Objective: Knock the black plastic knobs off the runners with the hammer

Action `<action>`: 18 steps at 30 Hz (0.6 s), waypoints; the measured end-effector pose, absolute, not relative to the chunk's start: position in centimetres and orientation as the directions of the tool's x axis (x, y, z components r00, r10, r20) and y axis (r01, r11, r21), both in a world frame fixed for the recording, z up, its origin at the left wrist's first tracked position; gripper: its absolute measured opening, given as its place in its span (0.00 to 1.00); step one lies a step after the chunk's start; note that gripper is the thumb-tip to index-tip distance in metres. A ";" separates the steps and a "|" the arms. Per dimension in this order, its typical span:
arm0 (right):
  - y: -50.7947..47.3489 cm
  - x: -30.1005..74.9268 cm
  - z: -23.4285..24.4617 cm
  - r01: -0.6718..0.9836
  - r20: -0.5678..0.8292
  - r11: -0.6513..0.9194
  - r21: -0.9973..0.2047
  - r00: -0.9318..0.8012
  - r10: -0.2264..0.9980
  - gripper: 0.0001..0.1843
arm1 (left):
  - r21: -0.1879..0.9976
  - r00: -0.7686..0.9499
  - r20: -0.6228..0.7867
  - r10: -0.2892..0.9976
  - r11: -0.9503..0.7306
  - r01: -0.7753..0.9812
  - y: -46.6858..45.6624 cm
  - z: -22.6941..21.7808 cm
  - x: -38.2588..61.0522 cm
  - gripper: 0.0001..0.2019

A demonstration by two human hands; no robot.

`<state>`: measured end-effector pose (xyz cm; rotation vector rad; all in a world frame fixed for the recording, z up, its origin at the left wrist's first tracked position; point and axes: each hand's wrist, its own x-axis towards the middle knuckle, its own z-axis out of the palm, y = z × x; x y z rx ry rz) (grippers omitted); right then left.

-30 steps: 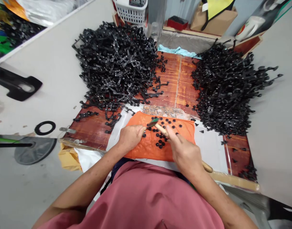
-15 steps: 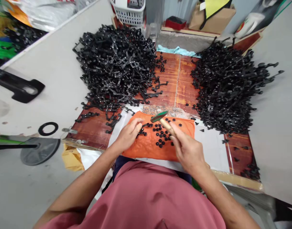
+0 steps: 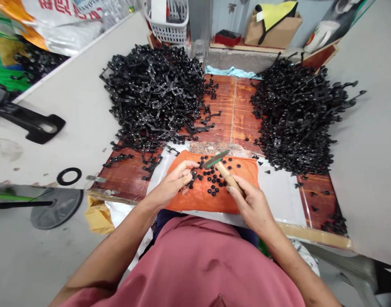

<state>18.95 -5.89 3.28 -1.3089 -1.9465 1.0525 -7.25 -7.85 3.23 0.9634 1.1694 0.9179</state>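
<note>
Hammer in right hand; left hand at black part.

On the wooden hammer with a green-edged dark head, more of the pale handle is now bared ahead of the right hand. The gap between head and left hand, wider half a second ago, is narrowed.

Upper garment: shirt, dusty pink, plain fabric w/ soft folds; sm. dk. mark at lower ctr., type unclear. L sleeve: same col., ends nr. elbow. Lower garment: navy, partly vis. L hand, R hand: bare.
</note>
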 end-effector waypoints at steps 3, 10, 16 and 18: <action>-4.4 17.4 3.9 0.383 0.064 0.221 -0.897 -0.382 0.922 0.24 | 0.936 0.306 -0.321 0.896 0.350 -0.042 -8.3 3.7 -6.0 0.30; -4.1 15.4 3.5 0.165 -0.268 -0.214 -0.963 -0.490 0.830 0.14 | 0.962 -0.045 -0.238 0.970 0.229 -0.146 -8.3 3.2 -5.8 0.28; -4.7 14.5 3.1 0.145 -0.214 -0.174 -0.974 -0.335 0.918 0.14 | 0.983 -0.368 -0.173 0.914 0.134 -0.129 -8.6 1.4 -5.8 0.24; -4.6 14.5 2.6 0.164 -0.198 -0.152 -0.975 -0.317 0.928 0.13 | 0.989 -0.389 -0.133 0.911 0.145 0.002 -8.7 1.0 -6.0 0.21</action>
